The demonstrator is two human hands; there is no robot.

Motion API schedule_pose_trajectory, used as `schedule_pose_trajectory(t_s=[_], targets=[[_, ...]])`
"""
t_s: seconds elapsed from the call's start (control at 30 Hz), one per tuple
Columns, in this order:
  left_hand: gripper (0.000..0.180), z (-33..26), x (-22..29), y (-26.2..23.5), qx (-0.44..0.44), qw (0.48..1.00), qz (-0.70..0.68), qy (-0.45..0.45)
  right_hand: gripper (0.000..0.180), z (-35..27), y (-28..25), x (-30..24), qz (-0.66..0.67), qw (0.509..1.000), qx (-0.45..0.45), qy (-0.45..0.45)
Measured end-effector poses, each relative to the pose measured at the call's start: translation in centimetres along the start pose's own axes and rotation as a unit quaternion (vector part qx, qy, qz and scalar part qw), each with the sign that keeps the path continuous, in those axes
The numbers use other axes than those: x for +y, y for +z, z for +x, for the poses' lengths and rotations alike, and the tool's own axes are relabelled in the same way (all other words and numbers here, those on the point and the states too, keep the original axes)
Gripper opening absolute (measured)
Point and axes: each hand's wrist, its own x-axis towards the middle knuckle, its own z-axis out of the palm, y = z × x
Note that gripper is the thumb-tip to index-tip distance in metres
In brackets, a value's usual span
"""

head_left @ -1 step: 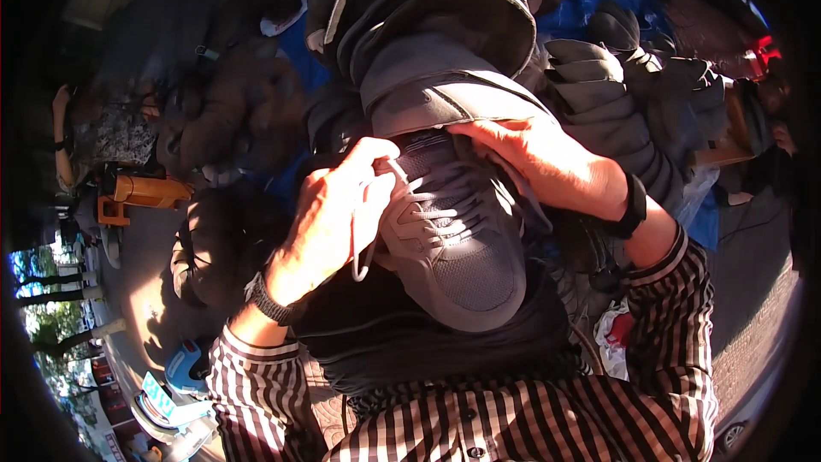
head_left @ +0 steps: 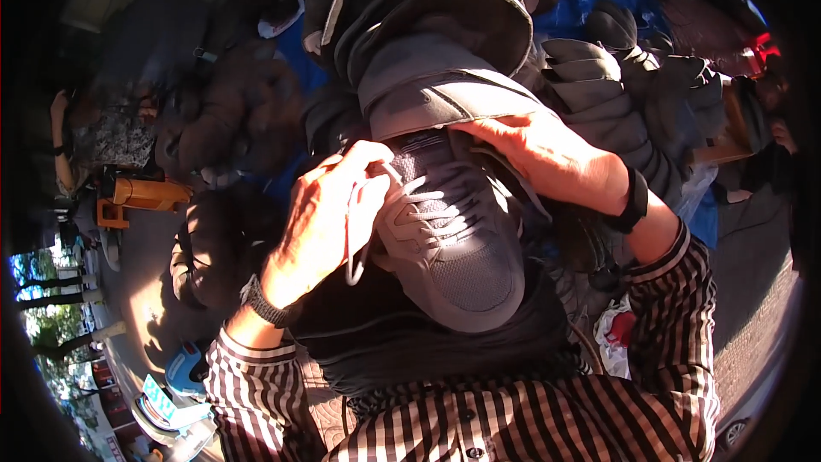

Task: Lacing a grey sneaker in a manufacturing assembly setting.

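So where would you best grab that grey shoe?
Probably at the collar and heel of the grey shoe, from the right, as the right hand does: the toe points toward the person, and the left hand works the lace.

change: none visible | left hand (head_left: 321,214) on laces (head_left: 410,205) as before | right hand (head_left: 547,154) on shoe (head_left: 453,239) as before

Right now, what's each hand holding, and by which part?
Left hand pinches the lace of the grey sneaker near its upper eyelets. Right hand grips the sneaker across its tongue and collar.
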Motion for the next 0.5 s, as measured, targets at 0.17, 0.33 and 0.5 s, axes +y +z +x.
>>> schedule_pose_trajectory(t_s=[0.17,0.33,0.5], targets=[[0.019,1.1,-0.4,-1.6,-0.006,0.988,0.069,0.138,0.041,0.9,-0.4,0.8,0.018,1.0,0.0,0.016],[0.017,1.4,-0.2,-3.5,-0.101,0.988,0.002,0.116,0.027,2.2,0.9,1.7,0.123,0.992,-0.022,0.017],[0.017,1.0,-0.6,-4.3,-0.165,0.982,-0.057,0.077,0.021,4.2,-2.7,1.0,0.149,0.958,-0.226,0.099]])
